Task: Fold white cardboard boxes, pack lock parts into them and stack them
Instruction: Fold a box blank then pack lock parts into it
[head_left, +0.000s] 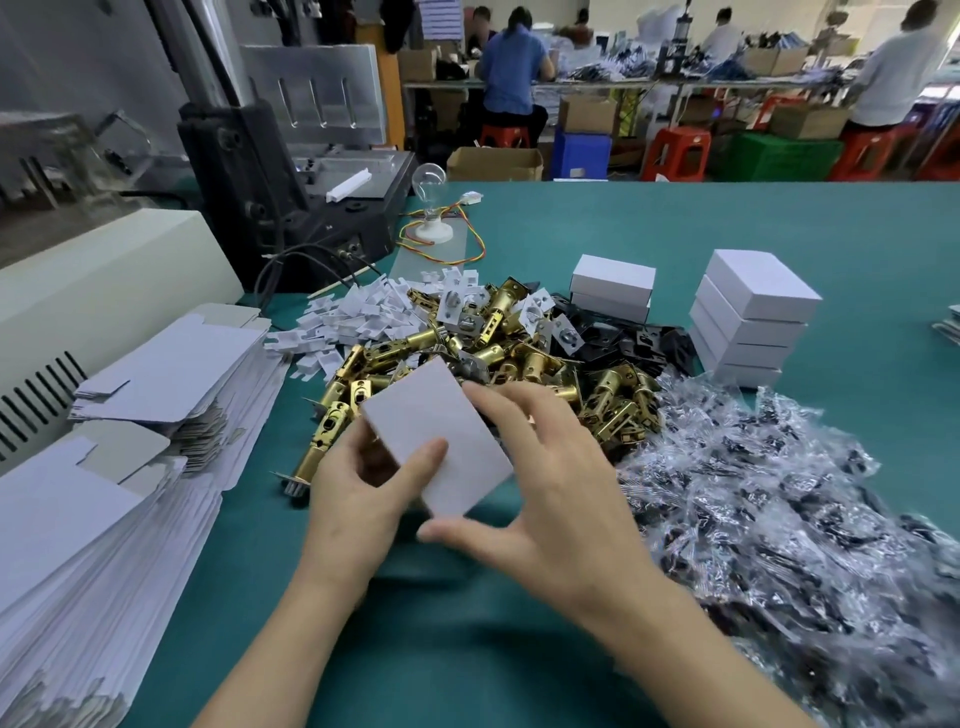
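A small white cardboard box (441, 431) is held above the green table (519, 649), tilted with a broad face toward me. My left hand (358, 499) grips its left end, thumb on the top face. My right hand (540, 478) holds its right side, fingers spread, thumb under the near corner. Behind the box lies a heap of brass latch parts (498, 358) and black plates (618, 338). Finished white boxes stand in a stack of several (748, 317) and a stack of two (613, 286).
Flat white box blanks (119, 467) are piled at the left. Small white plastic pieces (358, 312) lie beyond the latches. Clear bags of dark parts (779, 499) cover the right. A machine (291, 171) and a light bulb (430, 208) stand at the back. People sit at far benches.
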